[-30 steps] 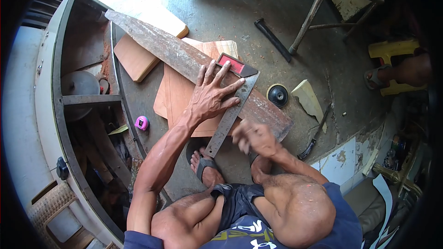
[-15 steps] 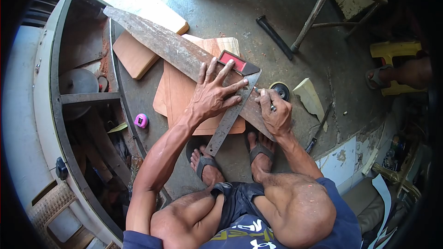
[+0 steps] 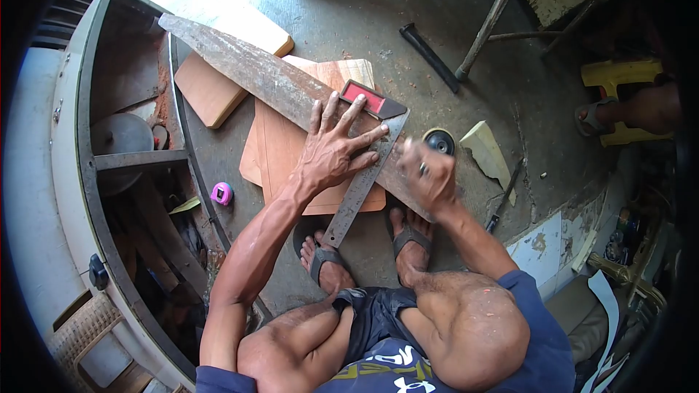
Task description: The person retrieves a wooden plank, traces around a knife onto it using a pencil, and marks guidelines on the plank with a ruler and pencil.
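A long worn board (image 3: 255,65) lies diagonally over reddish wooden pieces (image 3: 280,153). Across it rests a try square (image 3: 364,182) with a red-inlaid handle, its metal blade pointing down toward my feet. My left hand (image 3: 335,149) is spread flat over the board and the square, fingers apart, pressing on both. Beside the blade's right edge, my right hand (image 3: 433,175) is closed in a pinch around a thin pen-like marker, blurred by motion; its tip is too smeared to make out.
A black round disc (image 3: 439,142) sits just beyond my right hand. On the floor are a dark bar (image 3: 429,58), a pale broken piece (image 3: 486,160) and a pink tape measure (image 3: 222,193). An open cabinet (image 3: 138,160) stands left; another person's foot (image 3: 597,118) is at right.
My right hand came up from near my right foot to the square's blade edge and is moving there. My left hand and the square have stayed in place.
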### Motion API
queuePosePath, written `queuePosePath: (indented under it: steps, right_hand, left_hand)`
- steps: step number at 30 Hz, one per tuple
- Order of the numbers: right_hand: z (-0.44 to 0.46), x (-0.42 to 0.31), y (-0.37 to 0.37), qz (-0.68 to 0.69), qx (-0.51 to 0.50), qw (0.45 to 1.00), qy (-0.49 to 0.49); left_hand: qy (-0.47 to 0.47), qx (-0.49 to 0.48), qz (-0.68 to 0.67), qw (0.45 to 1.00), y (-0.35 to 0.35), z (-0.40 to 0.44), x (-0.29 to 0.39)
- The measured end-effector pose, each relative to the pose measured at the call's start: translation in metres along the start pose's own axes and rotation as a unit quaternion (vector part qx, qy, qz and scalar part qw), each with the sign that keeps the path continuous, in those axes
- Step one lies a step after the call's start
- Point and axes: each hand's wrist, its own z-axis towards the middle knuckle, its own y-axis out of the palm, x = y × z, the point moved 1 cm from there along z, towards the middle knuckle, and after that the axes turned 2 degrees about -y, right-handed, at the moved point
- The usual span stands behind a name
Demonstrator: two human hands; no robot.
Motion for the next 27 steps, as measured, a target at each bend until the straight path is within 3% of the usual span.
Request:
queuePosePath:
  steps: [1, 4, 5, 9, 11, 15, 16, 18, 20, 24, 25, 27]
  right_hand:
    - [-0.009, -0.01, 0.002, 0.018, 0.018, 0.998, -0.056]
    - [-0.026, -0.019, 0.008, 0.002, -0.037, 0.998, -0.059]
    - [-0.017, -0.013, 0.003, 0.024, -0.015, 0.998, -0.064]
    - [0.002, -0.007, -0.005, 0.046, 0.031, 0.997, 0.048]
    - [-0.015, -0.02, -0.001, 0.012, -0.01, 0.996, -0.091]
    - [-0.01, -0.006, -0.001, 0.055, 0.028, 0.996, -0.066]
    - [0.0, 0.002, 0.0, 0.094, 0.057, 0.994, -0.011]
    - [-0.001, 0.006, -0.004, 0.04, 0.023, 0.999, -0.019]
    - [-0.026, 0.001, 0.007, 0.027, 0.001, 0.995, -0.098]
    - [-0.028, -0.011, 0.004, 0.133, 0.004, 0.989, -0.057]
    - [-0.021, 0.001, 0.004, 0.094, 0.015, 0.992, -0.078]
    - [-0.005, 0.0, -0.006, 0.138, 0.032, 0.986, 0.089]
  left_hand:
    - [0.002, 0.003, 0.001, 1.0, 0.0, 0.0, 0.0]
    - [-0.001, 0.002, -0.001, 1.0, 0.003, 0.0, -0.002]
    - [-0.001, 0.004, -0.002, 1.0, 0.001, 0.0, -0.001]
    - [-0.003, -0.005, -0.007, 1.0, 0.0, -0.002, -0.001]
    - [-0.001, -0.002, -0.001, 1.0, -0.002, 0.001, 0.001]
    - [-0.001, -0.002, -0.008, 1.0, 0.0, 0.001, -0.001]
    - [-0.006, -0.008, -0.006, 1.0, -0.001, 0.0, 0.0]
    - [-0.005, -0.007, -0.007, 1.0, -0.001, 0.0, 0.0]
    - [-0.004, -0.007, -0.009, 1.0, 0.0, 0.0, 0.0]
    - [-0.004, -0.008, -0.003, 1.0, -0.001, 0.001, 0.0]
    - [-0.005, -0.006, -0.01, 1.0, -0.001, 0.0, 0.0]
    - [-0.001, -0.005, -0.007, 1.0, 0.0, 0.0, -0.001]
